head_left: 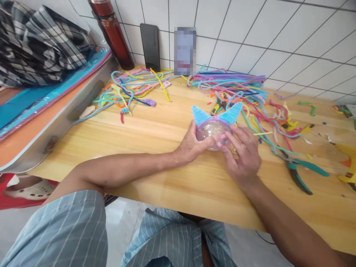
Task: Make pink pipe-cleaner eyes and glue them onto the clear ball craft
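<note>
Between left hand (191, 144) and right hand (246, 157), a clear round piece (208, 128) is grasped; beyond this grip, pipe cleaners (230, 79) crowd the table (147, 135); pliers (292, 162) lie rightward; fingers (240, 136) partly hide the piece.

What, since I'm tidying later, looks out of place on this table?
Mainly clutter: coloured strands straggle loosely toward the pliers, which lie with handles splayed, and small scraps litter the right side. The clear blue-eared piece between left hand and right hand shows no obvious damage.
</note>
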A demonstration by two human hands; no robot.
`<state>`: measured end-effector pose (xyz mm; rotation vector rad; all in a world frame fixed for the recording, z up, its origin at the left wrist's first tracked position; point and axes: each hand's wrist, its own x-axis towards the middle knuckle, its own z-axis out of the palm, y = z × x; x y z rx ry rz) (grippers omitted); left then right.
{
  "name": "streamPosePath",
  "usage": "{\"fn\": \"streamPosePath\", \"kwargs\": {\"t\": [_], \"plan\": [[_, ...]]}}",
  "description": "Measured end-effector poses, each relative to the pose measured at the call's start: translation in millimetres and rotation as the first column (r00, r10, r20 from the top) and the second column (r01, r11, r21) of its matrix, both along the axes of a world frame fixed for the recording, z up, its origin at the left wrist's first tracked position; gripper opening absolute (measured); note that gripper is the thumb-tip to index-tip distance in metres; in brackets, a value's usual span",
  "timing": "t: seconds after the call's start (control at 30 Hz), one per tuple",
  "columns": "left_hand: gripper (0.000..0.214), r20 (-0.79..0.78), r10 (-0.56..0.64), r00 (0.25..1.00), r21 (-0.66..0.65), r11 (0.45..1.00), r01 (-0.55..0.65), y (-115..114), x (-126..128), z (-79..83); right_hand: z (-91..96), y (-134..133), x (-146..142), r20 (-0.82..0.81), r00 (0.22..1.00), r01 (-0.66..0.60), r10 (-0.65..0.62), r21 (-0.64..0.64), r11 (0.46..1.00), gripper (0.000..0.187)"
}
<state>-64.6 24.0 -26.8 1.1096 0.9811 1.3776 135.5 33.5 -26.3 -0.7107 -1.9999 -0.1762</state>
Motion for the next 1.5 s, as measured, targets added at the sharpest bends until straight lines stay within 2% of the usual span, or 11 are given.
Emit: {"fn": "streamPosePath", "kwargs": {"t": [0.27, 0.47, 0.6, 0.8, 0.9, 1.03, 1.23, 1.5], "plan": [[0.083, 0.031, 0.014, 0.999, 0.015, 1.0, -0.014, 4, 0, -6.5, 13.0, 2, -3, 0.118, 0.992, -0.039, 0.04, -0.008, 0.999, 0.068], [0.081, 0.038, -0.01, 0.999, -0.052, 0.999, 0.012, 5, -2, -7.0, 3.1, 10, -10, 0.071, 0.995, -0.076, 0.075, 0.011, 0.997, 0.074], [0.075, 0.075, -0.049, 0.996, -0.025, 0.998, 0.051, 2, -2, -6.3, -2.0, 8, -10, 0.042, 0.994, -0.1, 0.1, -0.01, 0.995, 0.074], [0.076, 0.077, -0.086, 0.993, -0.062, 0.994, 0.091, -2, -1, -3.3, 0.2, 5, -6, 0.019, 0.986, -0.163, 0.164, -0.03, 0.986, 0.066], [0.076, 0.109, -0.102, 0.989, -0.082, 0.99, 0.112, -3, 0, -2.6, -1.2, 6, -8, 0.004, 0.988, -0.155, 0.155, -0.033, 0.987, 0.063], [0.074, 0.165, -0.105, 0.981, -0.082, 0.989, 0.12, -3, 2, -1.3, -3.2, 6, -11, 0.001, 0.992, -0.125, 0.125, -0.021, 0.992, 0.065], [0.083, 0.123, -0.093, 0.988, -0.121, 0.987, 0.108, -3, 0, 1.1, -0.5, 5, -12, 0.02, 0.988, -0.154, 0.155, -0.02, 0.988, 0.068], [0.087, 0.188, -0.139, 0.972, -0.087, 0.984, 0.157, -3, -1, -1.0, 2.0, 5, -13, 0.032, 0.985, -0.171, 0.171, -0.006, 0.985, 0.07]]}}
